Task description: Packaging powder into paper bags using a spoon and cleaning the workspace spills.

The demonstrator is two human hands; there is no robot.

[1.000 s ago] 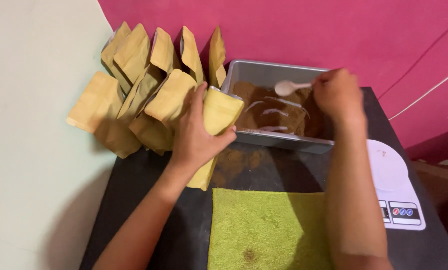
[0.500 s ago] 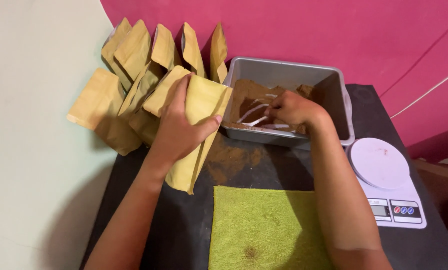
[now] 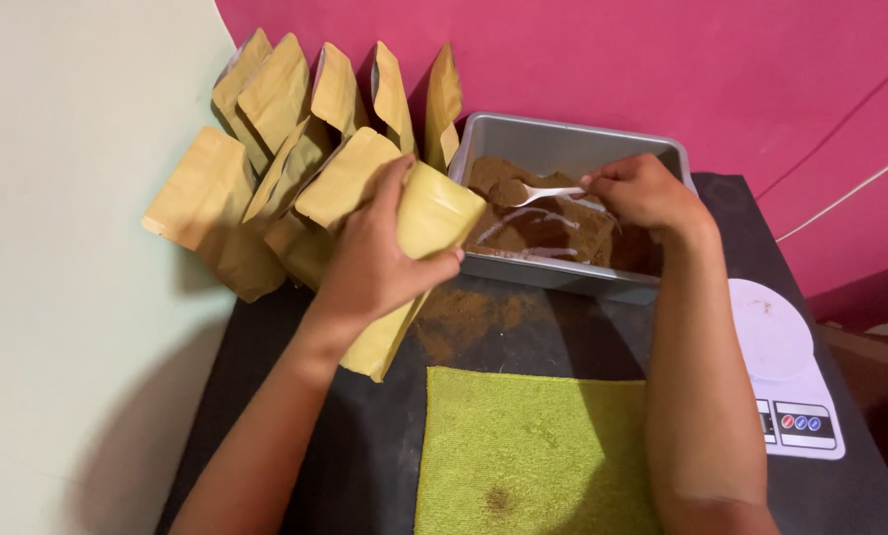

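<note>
**Two hands, a paper pouch and a tray of brown powder**

Nearest the viewer, a green cloth (image 3: pixel 538 451) lies flat on a black table (image 3: pixel 295 426), with a small brown stain near its front edge. At the right sits a white kitchen scale (image 3: pixel 785 362); its far side is partly behind the right forearm.

Above the cloth, the left hand (image 3: pixel 374 263) wraps around a tan paper pouch (image 3: pixel 429 223), fingers curled over its upper half, the pouch tilted with its mouth toward the tray. The pouch looks light, thin and easily crumpled, so a grip round the middle suits it. Whether its mouth is open cannot be seen.

The right hand (image 3: pixel 642 193) pinches the handle of a white plastic spoon (image 3: pixel 538 191), its bowl loaded with brown powder (image 3: pixel 553 233) over a grey tray (image 3: pixel 573 139). The powder looks loose and spills readily; some is scattered on the table just beside the tray.

Farthest back, more pouches (image 3: pixel 315 119) lean against a pink wall (image 3: pixel 662 59); their contents are hidden.
</note>
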